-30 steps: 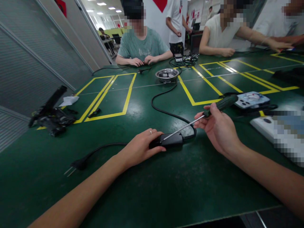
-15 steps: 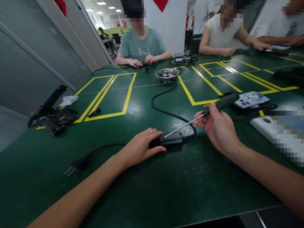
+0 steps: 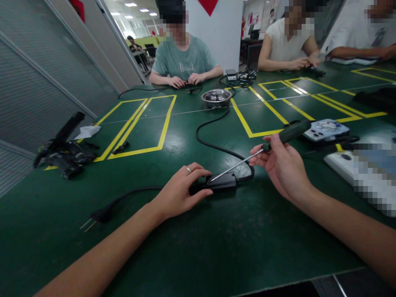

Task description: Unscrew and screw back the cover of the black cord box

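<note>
On the green table lies a small black box (image 3: 224, 182) with a cord running out of each end. My left hand (image 3: 182, 190) is closed around its left end, fingers on the far side and thumb on the near side. In my right hand (image 3: 286, 169) is a screwdriver (image 3: 292, 130), gripped by its dark green handle. The steel shaft slants down to the left, and its tip touches the top of the box near my left fingers. Whatever lies under the tip is too small to make out. A two-pin plug (image 3: 99, 215) ends the left cord.
A metal bowl (image 3: 216, 97) with small parts inside stands beyond the box. Black gear (image 3: 66, 152) lies at the left edge. A phone (image 3: 328, 128) and a white device (image 3: 359, 177) are at right. Co-workers sit across the yellow-taped table (image 3: 198, 255).
My left thumb and fingers have spread slightly on the box; the screwdriver tip stays on it. Across the table, the co-worker in the cream top has drawn both hands together over a dark object.
</note>
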Demonstrator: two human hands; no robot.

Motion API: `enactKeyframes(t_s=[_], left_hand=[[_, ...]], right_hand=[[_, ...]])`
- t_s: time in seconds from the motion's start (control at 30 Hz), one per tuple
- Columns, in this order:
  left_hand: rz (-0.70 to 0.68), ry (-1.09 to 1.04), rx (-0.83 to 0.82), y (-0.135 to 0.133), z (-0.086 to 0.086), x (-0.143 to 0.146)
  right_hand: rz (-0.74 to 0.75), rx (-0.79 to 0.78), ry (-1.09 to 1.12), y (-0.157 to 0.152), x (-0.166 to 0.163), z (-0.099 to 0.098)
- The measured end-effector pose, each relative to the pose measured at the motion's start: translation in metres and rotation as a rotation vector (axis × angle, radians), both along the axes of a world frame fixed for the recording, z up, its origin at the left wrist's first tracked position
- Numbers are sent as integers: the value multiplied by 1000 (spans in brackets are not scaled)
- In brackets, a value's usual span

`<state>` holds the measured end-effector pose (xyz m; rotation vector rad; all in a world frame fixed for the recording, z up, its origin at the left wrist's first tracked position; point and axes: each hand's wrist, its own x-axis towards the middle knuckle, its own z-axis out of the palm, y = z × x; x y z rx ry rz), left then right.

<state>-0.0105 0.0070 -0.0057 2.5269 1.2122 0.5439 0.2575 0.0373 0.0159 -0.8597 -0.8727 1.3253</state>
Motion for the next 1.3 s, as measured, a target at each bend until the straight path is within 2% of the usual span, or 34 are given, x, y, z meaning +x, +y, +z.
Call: enactKeyframes(t_s=[0.13,0.43,1.03,1.3], left_hand=[[-45,-114,87,0,-2,-2],[-50,-168,-45,-2,3,3],[-46,-128,-28,-3,2,2],[-42,-47,-68,-4,9,4]], right_hand=[[19,13,3,-1,0,-1],[6,13,-1,4,4,0],[-16,5,3,5,6,2],[-13,2,-8,5,7,2]])
